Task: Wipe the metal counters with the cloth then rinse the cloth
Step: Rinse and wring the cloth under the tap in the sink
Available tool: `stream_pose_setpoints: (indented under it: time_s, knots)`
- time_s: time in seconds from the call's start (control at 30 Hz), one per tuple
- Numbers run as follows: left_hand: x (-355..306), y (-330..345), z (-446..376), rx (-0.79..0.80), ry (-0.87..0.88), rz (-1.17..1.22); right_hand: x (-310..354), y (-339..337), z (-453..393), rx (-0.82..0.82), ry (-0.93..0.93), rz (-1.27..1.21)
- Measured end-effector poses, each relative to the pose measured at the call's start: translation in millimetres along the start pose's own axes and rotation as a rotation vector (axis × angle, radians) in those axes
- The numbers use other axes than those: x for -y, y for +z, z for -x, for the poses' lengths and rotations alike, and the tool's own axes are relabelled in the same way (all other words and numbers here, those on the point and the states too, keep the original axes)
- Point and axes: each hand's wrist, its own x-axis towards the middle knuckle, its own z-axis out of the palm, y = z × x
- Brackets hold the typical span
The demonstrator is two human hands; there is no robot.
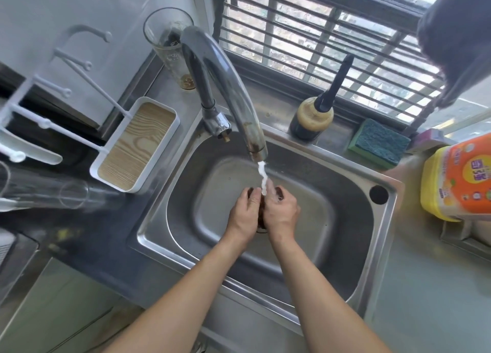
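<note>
Bare forearms reach from the bottom of the view into the steel sink (372,235). Both hands meet over the basin, the left hand (243,214) and the right hand (281,214) curled toward each other and bunching a dark brownish cloth (261,214) between them; only slivers of it show between the palms and past the fingertips. Water (263,179) runs from the faucet (225,86) straight onto the fingers just beyond the hands.

Judging by how it wads up, the cloth is soft, light and now soaked, likely a little slippery; gripping it in a bundle with both hands and squeezing looks the sensible hold. A green sponge (380,142) lies well beyond the right hand on the desk (430,286).
</note>
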Motion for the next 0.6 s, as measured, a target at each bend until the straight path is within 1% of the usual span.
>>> stream_pose_setpoints:
  time_s: [0.1, 0.13, 0.17, 0.23, 0.3, 0.33, 0.4, 0.43, 0.47, 0.53, 0.6]
  knots:
    - [4, -6, 3, 0.02, 0.06, -0.183, 0, -5, -6, -0.023, 0.265, -0.118]
    - [5, -8, 2, 0.007, 0.068, -0.204, 1, -5, -6, 0.007, 0.334, -0.186]
    - [3, -8, 2, -0.015, 0.042, -0.167, 2, -4, -5, 0.061, 0.368, -0.247]
    - [-5, -7, 1, -0.046, -0.027, -0.044, 1, 3, -2, 0.188, 0.334, -0.338]
    - [-15, -7, 4, -0.006, -0.089, 0.027, 4, 6, 5, 0.28, 0.286, -0.382]
    - [-16, -8, 6, 0.004, -0.108, 0.047, 4, 5, 8, 0.297, 0.27, -0.387]
    - [-12, -16, 4, -0.024, -0.136, 0.077, 1, 0, 12, 0.301, 0.247, -0.409]
    - [-11, -22, 3, -0.045, -0.138, 0.058, 2, -2, 12, 0.293, 0.235, -0.414]
    - [-10, -28, -1, -0.058, -0.124, -0.01, 6, -6, 14, 0.293, 0.222, -0.413]
    - [-20, -35, 0, -0.085, -0.074, -0.207, 14, -9, 17, 0.31, 0.216, -0.414]
    - [-37, -38, 3, -0.115, -0.02, -0.343, 24, -12, 20, 0.314, 0.244, -0.452]
